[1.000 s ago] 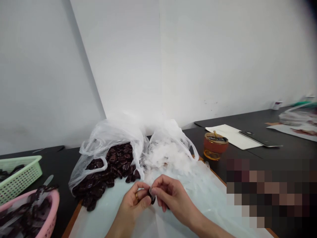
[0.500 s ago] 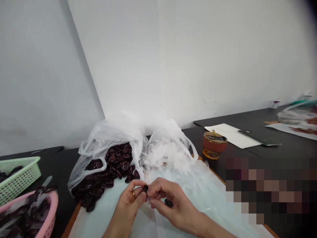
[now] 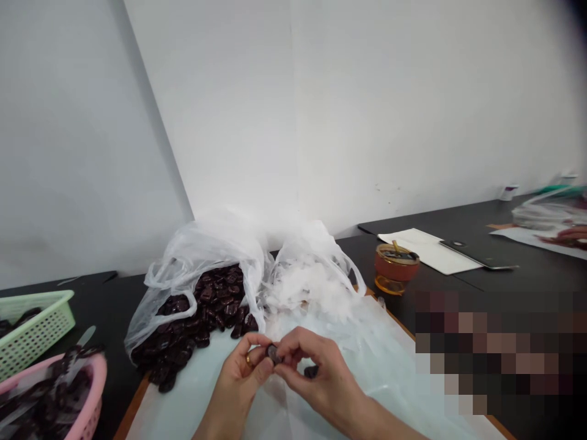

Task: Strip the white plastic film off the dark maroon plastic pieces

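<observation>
Between the fingertips of both hands is a small dark round piece [image 3: 274, 353], above the white-covered board [image 3: 266, 409]. My left hand [image 3: 243, 376] pinches it from the left and wears a gold ring. My right hand [image 3: 321, 373] pinches it from the right, with another dark piece [image 3: 311, 371] showing by its curled fingers. Behind my left hand, a white plastic bag [image 3: 178, 256] lies open with glossy dark red pieces [image 3: 220, 293] spilling out. A second bag [image 3: 316, 244] beside it holds clear or white plastic bits [image 3: 307, 284].
At left are a green basket [image 3: 59, 318] and a pink basket [image 3: 98, 379] holding dark pieces. An amber glass jar [image 3: 397, 269], white paper [image 3: 431, 250] and a phone [image 3: 477, 255] lie at right. A blurred, pixelated patch covers the lower right.
The small dark piece between my fingertips has turned and shows more of its face. My right fingers have shifted slightly around it.
</observation>
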`<act>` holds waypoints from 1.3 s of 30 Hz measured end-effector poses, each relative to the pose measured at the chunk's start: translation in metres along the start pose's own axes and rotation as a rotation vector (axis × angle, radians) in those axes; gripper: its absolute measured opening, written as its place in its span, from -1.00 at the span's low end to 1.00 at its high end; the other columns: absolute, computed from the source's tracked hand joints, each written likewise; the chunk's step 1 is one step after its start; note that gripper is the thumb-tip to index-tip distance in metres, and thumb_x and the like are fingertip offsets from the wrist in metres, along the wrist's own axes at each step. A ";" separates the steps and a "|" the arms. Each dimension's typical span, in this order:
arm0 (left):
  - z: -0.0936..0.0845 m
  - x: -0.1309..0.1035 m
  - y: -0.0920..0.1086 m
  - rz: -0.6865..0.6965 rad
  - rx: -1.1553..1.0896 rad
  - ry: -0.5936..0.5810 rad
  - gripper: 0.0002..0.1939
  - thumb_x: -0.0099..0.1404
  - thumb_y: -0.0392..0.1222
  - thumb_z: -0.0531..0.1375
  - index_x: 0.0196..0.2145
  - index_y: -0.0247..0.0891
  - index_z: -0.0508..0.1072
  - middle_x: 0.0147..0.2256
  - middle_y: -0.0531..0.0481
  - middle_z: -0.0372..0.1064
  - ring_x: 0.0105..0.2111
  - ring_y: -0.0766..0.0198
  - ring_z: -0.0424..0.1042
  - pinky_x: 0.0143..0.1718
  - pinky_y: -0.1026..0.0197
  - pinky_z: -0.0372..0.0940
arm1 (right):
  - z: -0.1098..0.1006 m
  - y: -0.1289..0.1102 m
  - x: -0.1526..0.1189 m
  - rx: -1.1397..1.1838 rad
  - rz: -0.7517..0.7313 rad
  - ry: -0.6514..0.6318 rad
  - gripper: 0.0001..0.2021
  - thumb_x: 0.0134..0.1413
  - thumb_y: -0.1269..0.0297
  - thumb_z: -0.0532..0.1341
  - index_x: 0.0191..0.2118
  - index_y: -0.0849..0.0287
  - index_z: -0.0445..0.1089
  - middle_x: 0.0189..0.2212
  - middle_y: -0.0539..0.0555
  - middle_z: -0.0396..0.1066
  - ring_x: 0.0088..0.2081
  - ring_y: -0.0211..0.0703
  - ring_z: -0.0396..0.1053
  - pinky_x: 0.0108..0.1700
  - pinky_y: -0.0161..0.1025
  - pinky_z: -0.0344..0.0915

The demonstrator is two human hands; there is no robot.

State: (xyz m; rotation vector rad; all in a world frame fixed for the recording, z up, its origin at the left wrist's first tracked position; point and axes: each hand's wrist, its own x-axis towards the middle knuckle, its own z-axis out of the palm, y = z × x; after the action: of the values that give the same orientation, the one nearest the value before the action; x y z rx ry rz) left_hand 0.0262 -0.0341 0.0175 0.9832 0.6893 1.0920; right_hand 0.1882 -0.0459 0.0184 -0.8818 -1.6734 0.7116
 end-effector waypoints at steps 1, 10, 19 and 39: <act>0.000 0.000 0.001 0.006 -0.004 0.014 -0.75 0.06 -0.17 0.40 -0.31 -0.17 0.45 -0.37 0.01 0.58 -0.31 0.22 0.51 -0.22 0.24 0.27 | 0.000 0.000 0.000 -0.014 -0.019 0.013 -0.91 0.03 0.42 0.27 -0.29 0.12 0.43 -0.40 0.00 0.46 -0.42 -0.28 0.39 -0.32 -0.35 0.35; -0.001 0.002 0.001 0.028 0.008 0.053 -0.74 0.05 -0.19 0.40 -0.29 -0.17 0.47 -0.27 -0.04 0.61 -0.26 0.18 0.53 -0.18 0.21 0.30 | -0.002 -0.004 0.000 -0.060 -0.061 0.042 -0.88 0.07 0.46 0.22 -0.30 0.13 0.46 -0.32 0.05 0.48 -0.38 -0.25 0.41 -0.28 -0.33 0.36; -0.005 0.004 -0.002 0.070 0.098 0.019 -0.75 0.04 -0.20 0.41 -0.30 -0.19 0.50 -0.29 -0.06 0.61 -0.27 0.16 0.54 -0.19 0.21 0.31 | -0.003 -0.008 0.000 -0.175 -0.084 -0.002 -0.86 0.06 0.50 0.18 -0.35 0.13 0.43 -0.34 0.06 0.42 -0.39 -0.27 0.37 -0.32 -0.36 0.31; -0.008 0.005 -0.002 0.092 0.235 0.083 -0.80 0.02 -0.22 0.41 -0.33 -0.16 0.59 -0.30 0.00 0.61 -0.24 0.21 0.52 -0.19 0.28 0.37 | -0.003 -0.005 -0.001 -0.322 -0.199 -0.037 -0.84 0.08 0.54 0.14 -0.37 0.17 0.42 -0.37 0.08 0.41 -0.33 -0.24 0.38 -0.31 -0.37 0.29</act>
State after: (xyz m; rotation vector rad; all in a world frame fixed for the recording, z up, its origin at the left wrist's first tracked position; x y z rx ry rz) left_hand 0.0219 -0.0277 0.0129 1.1853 0.8611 1.1552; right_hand 0.1899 -0.0499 0.0228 -0.9107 -1.9107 0.3293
